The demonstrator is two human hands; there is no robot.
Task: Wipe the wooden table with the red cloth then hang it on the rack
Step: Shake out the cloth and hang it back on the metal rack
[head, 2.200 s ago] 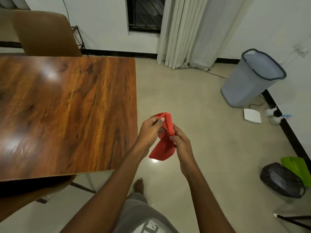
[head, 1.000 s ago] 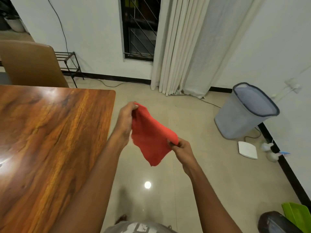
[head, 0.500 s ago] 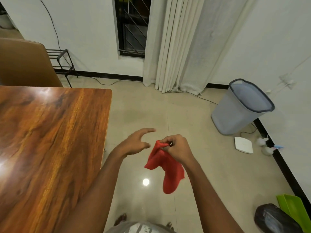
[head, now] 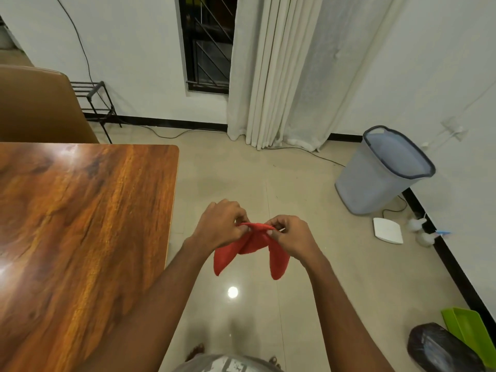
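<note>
Red cloth (head: 252,244): left hand (head: 218,226), free half a second ago, regrips beside right hand (head: 291,237); both pinch it, off bench (head: 80,210) at 9 o'clock; hanging likely next

Bare forearms, bare feet; grey garment (head: 225,365) (white print, perhaps lettering).

We count one red cloth (head: 252,244), one wooden table (head: 80,224) and one black rack (head: 96,103). We see two hands, one chair (head: 37,103), one grey bin (head: 381,170) and one curtain (head: 281,71).
</note>
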